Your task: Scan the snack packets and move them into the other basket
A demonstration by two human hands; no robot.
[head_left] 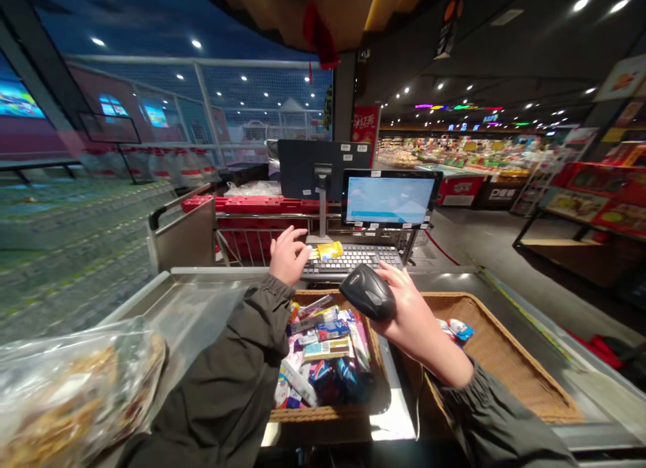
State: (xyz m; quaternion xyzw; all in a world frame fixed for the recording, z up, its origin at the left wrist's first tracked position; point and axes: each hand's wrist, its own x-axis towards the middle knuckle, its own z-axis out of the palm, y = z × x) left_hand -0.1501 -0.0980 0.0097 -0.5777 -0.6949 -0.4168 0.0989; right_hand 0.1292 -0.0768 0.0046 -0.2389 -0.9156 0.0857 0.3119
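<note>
My left hand [289,256] is above the far edge of the left basket. Its thumb is against the white sticks of a small yellow packet [330,251], which appears held by that end in front of the keyboard [371,257]; the other fingers stretch upward. My right hand [410,313] is closed around a black barcode scanner [368,293], its nose pointing left. Below both hands, a wicker basket [330,413] holds several small boxes and packets [328,347]. A second wicker basket [505,354] on the right has a few blue-and-white packets [460,330], partly hidden by my right forearm.
Beyond the metal counter [202,290] stand a lit screen [388,199] and a dark monitor back [307,169]. Clear bags of food [75,394] lie at the left. A cart [182,236] and red crates [247,236] are behind. Store shelves [590,199] stand to the right.
</note>
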